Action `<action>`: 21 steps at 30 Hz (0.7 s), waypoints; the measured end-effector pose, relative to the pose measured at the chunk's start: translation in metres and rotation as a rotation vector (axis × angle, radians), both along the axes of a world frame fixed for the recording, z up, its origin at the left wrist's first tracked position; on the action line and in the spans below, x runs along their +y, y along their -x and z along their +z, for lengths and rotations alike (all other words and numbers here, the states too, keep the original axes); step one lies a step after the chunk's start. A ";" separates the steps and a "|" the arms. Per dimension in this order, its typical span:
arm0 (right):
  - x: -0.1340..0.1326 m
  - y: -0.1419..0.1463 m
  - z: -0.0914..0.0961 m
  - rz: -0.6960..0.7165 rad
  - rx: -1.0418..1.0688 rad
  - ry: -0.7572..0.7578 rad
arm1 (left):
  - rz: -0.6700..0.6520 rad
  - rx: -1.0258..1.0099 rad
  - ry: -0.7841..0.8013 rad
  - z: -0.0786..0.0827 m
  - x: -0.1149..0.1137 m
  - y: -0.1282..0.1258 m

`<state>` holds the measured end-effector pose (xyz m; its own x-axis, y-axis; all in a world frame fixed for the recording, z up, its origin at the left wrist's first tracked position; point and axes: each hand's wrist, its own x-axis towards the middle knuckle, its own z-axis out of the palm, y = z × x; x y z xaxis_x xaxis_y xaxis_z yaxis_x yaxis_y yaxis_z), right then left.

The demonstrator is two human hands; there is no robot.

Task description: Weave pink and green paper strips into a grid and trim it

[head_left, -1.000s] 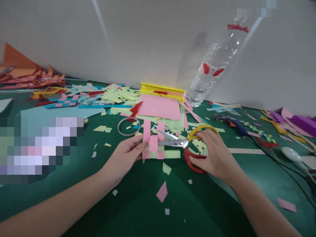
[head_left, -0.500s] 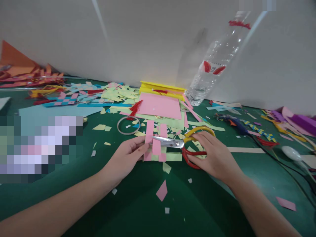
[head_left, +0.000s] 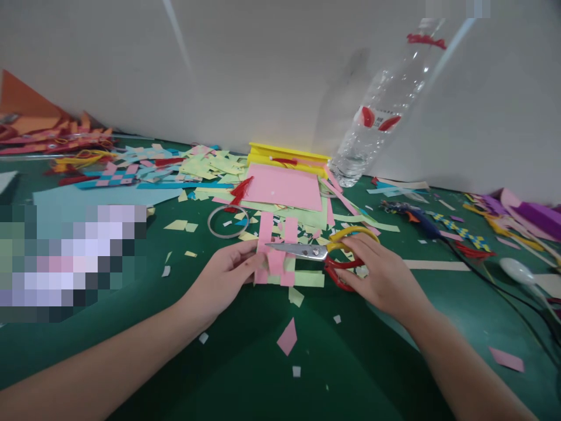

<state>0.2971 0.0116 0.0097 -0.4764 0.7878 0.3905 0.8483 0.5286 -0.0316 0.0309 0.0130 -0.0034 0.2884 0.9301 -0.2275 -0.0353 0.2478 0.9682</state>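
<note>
My left hand (head_left: 230,275) pinches the left edge of a small piece of woven paper strips (head_left: 263,272), pink ones crossing pale green ones. In my right hand (head_left: 374,272) is a pair of scissors (head_left: 313,251) with one yellow and one red handle loop. Its blades are nearly closed and lie across the pink strips, with the tips pointing left near my left fingers. A pale green strip end (head_left: 309,279) sticks out to the right of the weave. Whether the blades touch the paper, I cannot tell.
Beyond the weave lie a roll of tape (head_left: 210,222), a pink paper sheet (head_left: 283,187) and many paper scraps (head_left: 210,166). A clear bottle (head_left: 372,126) leans against the wall. To the right are a dark cable (head_left: 495,278) and a white plastic spoon (head_left: 517,272).
The scissor blades have closed over the pink strips, and the handle loops have drawn together. A short middle pink piece has shifted a little. My left hand stays in place.
</note>
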 end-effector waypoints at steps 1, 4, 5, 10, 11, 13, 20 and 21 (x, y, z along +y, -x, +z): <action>0.000 0.000 0.000 -0.009 0.006 0.009 | 0.005 -0.007 0.005 0.000 0.000 0.000; 0.001 0.001 -0.001 -0.056 0.064 0.034 | 0.034 -0.034 0.035 0.001 0.000 -0.001; 0.001 0.001 -0.001 -0.080 0.095 0.034 | 0.046 -0.038 0.039 0.001 0.000 -0.001; 0.003 0.001 0.000 -0.233 0.281 0.016 | 0.116 -0.003 -0.049 0.005 0.001 -0.001; 0.004 0.001 0.000 -0.260 0.315 0.023 | 0.140 0.025 -0.066 0.007 0.000 -0.001; 0.004 0.001 0.002 -0.299 0.368 0.046 | 0.197 0.116 -0.135 0.011 0.000 -0.001; 0.002 0.007 0.007 -0.320 0.328 0.062 | 0.298 0.449 -0.535 0.016 0.001 0.007; 0.002 0.007 0.006 -0.313 0.320 0.052 | 0.319 0.482 -0.566 0.016 0.002 0.008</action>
